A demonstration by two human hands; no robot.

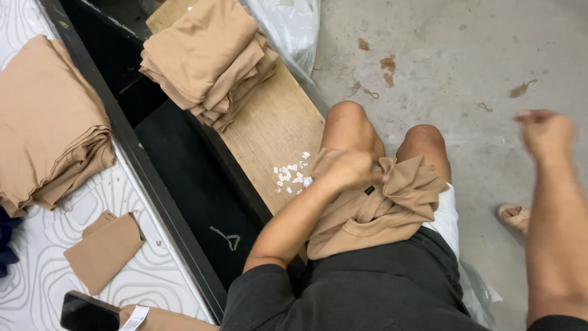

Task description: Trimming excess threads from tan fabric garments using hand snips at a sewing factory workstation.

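Tan garment (373, 211): bunched on lap, long axis running knees to waist, collar end toward knees. Left hand (346, 170): fingers closed, pinching its upper edge. Right hand (546, 132): raised aside, blurred, grip unclear.

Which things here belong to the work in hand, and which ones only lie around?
In hand:
- tan garment on the lap, gripped by the left hand
- right hand, raised and blurred
- small white bits on the wooden board

Lying about:
- folded stack
- phone
- sandal
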